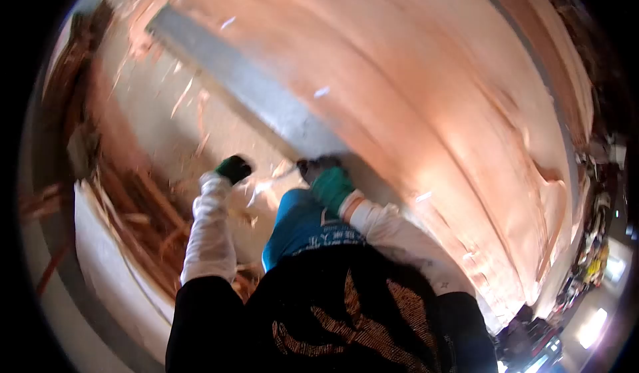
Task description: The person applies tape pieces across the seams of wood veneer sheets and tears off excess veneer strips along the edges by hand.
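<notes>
My left hand [234, 169], in a green and black glove, hangs over the floor to the left of my body. Its fingers are blurred, so I cannot see whether they grip anything. On the near edge of the grey tabletop [266, 100] rests my right hand [326, 178], in a green and dark grey glove, with its fingers curled. A pale thin strip [265, 185] shows beside those fingers; whether it is held is unclear. Beyond the right hand spreads a large reddish wood veneer sheet [399, 86], wavy along its right side, with small white scraps on it.
Torn veneer strips and splinters litter the floor [156, 116] at left. A heap of brown wood scraps [143, 196] lies behind a pale board [110, 253]. A blue apron [306, 223] covers my lap. Dark cluttered equipment [532, 340] stands at lower right.
</notes>
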A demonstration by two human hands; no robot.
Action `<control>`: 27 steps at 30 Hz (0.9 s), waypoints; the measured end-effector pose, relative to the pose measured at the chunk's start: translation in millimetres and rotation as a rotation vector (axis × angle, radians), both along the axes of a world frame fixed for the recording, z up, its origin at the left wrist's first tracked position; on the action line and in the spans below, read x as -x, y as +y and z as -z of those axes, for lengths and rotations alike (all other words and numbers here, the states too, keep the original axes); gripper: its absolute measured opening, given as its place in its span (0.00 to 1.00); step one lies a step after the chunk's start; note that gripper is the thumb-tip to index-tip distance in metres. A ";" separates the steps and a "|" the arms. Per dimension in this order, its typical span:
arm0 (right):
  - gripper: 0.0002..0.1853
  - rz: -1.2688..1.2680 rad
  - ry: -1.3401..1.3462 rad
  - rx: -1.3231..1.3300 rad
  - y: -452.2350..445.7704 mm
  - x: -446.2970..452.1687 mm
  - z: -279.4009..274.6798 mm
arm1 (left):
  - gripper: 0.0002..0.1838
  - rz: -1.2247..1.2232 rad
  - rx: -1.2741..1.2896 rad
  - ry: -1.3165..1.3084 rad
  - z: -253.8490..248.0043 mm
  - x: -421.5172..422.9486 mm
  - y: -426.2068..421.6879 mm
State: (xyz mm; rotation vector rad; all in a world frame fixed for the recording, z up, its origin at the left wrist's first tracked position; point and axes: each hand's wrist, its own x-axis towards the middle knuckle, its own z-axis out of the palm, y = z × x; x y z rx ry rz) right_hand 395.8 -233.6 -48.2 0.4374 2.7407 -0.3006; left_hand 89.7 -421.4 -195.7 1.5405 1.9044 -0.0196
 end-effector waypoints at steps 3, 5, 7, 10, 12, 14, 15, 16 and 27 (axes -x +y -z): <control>0.11 0.128 0.151 0.209 14.8 -3.5 1.5 | 0.18 -0.485 -0.263 0.363 -88.0 11.8 77.6; 0.12 0.107 0.510 0.284 16.5 -8.1 49.1 | 0.19 -0.308 -0.709 0.384 -147.1 -13.1 178.1; 0.12 0.059 0.322 0.313 26.2 -5.7 28.0 | 0.19 -0.056 -0.973 0.174 -186.7 -56.8 281.7; 0.18 0.174 0.508 0.371 39.4 -27.2 -5.3 | 0.22 0.250 -0.962 -0.042 -230.0 -150.4 398.4; 0.24 0.237 0.433 0.428 59.1 -57.0 -50.7 | 0.27 0.428 -0.887 -0.048 -226.5 -203.7 451.0; 0.26 0.418 0.392 0.519 78.9 -96.3 -81.1 | 0.29 0.535 -0.881 -0.040 -221.6 -243.4 489.4; 0.25 0.527 0.551 0.550 82.1 -124.0 -81.1 | 0.30 0.579 -0.877 -0.043 -221.0 -259.9 504.2; 0.24 0.526 0.870 0.321 76.9 -155.3 -63.4 | 0.30 0.620 -0.873 -0.045 -219.4 -276.8 518.8; 0.24 1.603 1.167 0.676 1.6 -307.2 -50.5 | 0.34 0.715 -0.813 0.091 -216.6 -390.5 645.1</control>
